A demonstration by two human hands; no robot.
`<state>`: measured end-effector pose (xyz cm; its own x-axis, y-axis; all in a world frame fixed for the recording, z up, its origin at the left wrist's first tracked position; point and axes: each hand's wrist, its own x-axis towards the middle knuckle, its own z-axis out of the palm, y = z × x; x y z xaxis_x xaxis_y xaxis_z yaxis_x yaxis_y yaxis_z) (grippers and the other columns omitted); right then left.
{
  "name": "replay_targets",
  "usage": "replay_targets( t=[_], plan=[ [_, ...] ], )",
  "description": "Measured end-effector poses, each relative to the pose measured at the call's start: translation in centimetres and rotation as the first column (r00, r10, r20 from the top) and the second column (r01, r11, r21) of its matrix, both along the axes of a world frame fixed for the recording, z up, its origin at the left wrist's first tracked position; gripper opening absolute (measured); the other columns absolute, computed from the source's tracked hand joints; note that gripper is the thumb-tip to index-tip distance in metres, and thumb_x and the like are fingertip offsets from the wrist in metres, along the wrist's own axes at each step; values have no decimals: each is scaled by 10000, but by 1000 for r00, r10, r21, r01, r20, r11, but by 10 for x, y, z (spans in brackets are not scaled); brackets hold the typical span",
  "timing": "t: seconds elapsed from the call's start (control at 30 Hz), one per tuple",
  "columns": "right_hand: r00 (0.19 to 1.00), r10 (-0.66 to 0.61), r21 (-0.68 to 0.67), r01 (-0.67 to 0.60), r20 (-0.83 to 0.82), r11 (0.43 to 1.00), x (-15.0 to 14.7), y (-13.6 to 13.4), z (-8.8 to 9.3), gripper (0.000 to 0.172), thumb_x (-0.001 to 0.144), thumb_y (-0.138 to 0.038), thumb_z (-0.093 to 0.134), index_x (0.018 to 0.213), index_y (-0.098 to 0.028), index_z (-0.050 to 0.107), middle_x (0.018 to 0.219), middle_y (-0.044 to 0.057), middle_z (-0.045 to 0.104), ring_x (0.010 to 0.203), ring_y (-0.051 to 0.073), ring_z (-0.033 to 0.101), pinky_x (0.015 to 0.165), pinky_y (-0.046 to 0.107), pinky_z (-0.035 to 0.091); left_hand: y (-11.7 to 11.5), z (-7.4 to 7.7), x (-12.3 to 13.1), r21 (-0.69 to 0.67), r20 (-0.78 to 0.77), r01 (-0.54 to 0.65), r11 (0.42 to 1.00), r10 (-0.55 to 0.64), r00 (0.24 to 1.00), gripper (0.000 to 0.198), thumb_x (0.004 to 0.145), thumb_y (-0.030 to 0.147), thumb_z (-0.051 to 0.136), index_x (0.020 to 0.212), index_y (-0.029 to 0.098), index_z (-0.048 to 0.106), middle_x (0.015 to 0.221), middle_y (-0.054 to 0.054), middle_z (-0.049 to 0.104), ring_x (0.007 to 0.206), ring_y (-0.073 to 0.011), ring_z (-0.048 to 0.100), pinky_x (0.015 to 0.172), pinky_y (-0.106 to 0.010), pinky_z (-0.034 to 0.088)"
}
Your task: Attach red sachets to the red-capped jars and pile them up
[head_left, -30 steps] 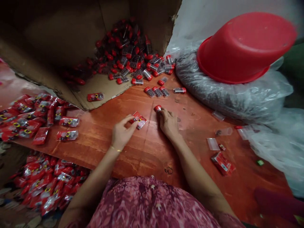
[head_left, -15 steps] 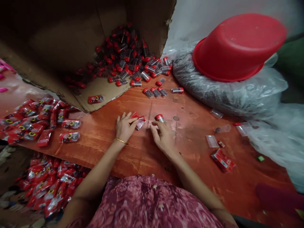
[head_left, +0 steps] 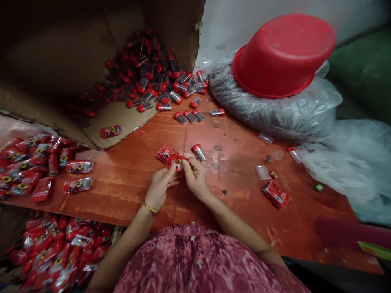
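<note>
Both my hands pinch one small red printed packet (head_left: pixel 176 160) between thumbs and fingers, a little above the table. My left hand (head_left: pixel 159 188) grips it from the left side; a gold bangle circles that wrist. My right hand (head_left: pixel 195 176) has the packet's right edge. Flat on the table just beyond my left fingers is a stack of similar red packets (head_left: pixel 163 152). A clear tube with a red cap and dark contents (head_left: pixel 199 152) lies beyond my right hand, apart from it. Whether the held packet's mouth is parted cannot be seen.
A cardboard box on its side (head_left: pixel 122 118) spills many red-capped tubes (head_left: pixel 149 81). Filled red packets (head_left: pixel 30 160) pile up at left, more (head_left: pixel 61 252) below the table edge. At right are a red tub (head_left: pixel 284 57) on a plastic bag (head_left: pixel 275 114) and loose packets (head_left: pixel 276 194).
My right hand has left the capped tube and moved left to the red packet. My hands have come together, lifting the packet. The view has shifted slightly.
</note>
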<state>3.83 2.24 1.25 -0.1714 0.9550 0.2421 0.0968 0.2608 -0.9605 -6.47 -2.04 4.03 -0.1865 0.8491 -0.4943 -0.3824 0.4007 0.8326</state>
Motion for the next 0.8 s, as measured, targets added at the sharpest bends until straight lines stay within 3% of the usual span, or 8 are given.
replay_targets(
  t=[0.13, 0.23, 0.37, 0.43, 0.47, 0.57, 0.67, 0.8],
  plan=[
    [993, 63, 33, -67, 99, 997, 7, -4, -4, 338, 888, -345, 388, 583, -198, 380, 561, -44, 375, 531, 91, 367, 524, 219, 317, 5, -1, 8, 35, 143, -197, 980, 190, 971, 395, 465, 420, 811, 694, 128, 675, 663, -26, 688, 629, -115, 614, 636, -223, 479],
    [935, 32, 117, -78, 353, 990, 23, 11, -5, 324, 904, -379, 351, 690, -183, 494, 670, 13, 513, 644, 134, 468, 634, 264, 380, 11, 0, 5, 13, 133, -264, 965, 260, 956, 398, 426, 402, 827, 660, 121, 669, 607, -4, 671, 563, -89, 588, 581, -197, 459],
    [642, -253, 227, 126, 723, 966, 47, 40, -13, 396, 826, -456, 483, 993, -105, 563, 1031, 185, 587, 942, 287, 497, 815, 431, 365, 18, 1, -3, -55, 169, -292, 955, 297, 940, 385, 398, 367, 841, 607, 124, 627, 535, 21, 635, 484, -68, 554, 514, -178, 426],
    [541, -266, 204, 173, 798, 964, 55, 49, -18, 379, 811, -418, 509, 987, -88, 572, 1107, 222, 562, 1002, 326, 476, 830, 466, 356, 20, 2, -4, -79, 206, -259, 963, 270, 941, 375, 413, 351, 840, 617, 125, 620, 529, 20, 632, 486, -74, 565, 513, -180, 431],
    [536, -246, 184, 167, 807, 969, 57, 50, -19, 335, 809, -385, 512, 957, -93, 579, 1104, 220, 565, 1005, 327, 477, 832, 469, 359, 21, 2, -5, -89, 223, -244, 966, 258, 940, 370, 424, 345, 839, 626, 126, 620, 535, 16, 636, 493, -79, 574, 517, -183, 436],
    [688, -158, 82, 143, 708, 986, 63, 42, -20, 232, 794, -336, 505, 873, -130, 576, 930, 151, 616, 879, 266, 526, 781, 419, 406, 22, 2, -5, -105, 249, -230, 967, 250, 936, 355, 453, 329, 833, 657, 129, 622, 569, 5, 656, 520, -91, 598, 527, -189, 451],
    [931, -17, -147, 75, 364, 986, 68, 25, -10, 259, 774, -403, 512, 871, -166, 553, 743, 50, 599, 646, 168, 533, 616, 314, 452, 21, 2, -5, -105, 249, -229, 968, 249, 936, 370, 443, 337, 835, 667, 133, 623, 586, 1, 665, 547, -100, 618, 528, -182, 455],
    [985, 172, -407, -145, 30, 902, 73, 4, 12, 350, 707, -464, 604, 892, -170, 569, 591, -21, 562, 432, 92, 460, 419, 223, 387, 19, 4, -5, -98, 241, -184, 978, 203, 949, 411, 410, 371, 840, 661, 129, 624, 574, 1, 660, 539, -100, 616, 519, -178, 462]
  ],
)
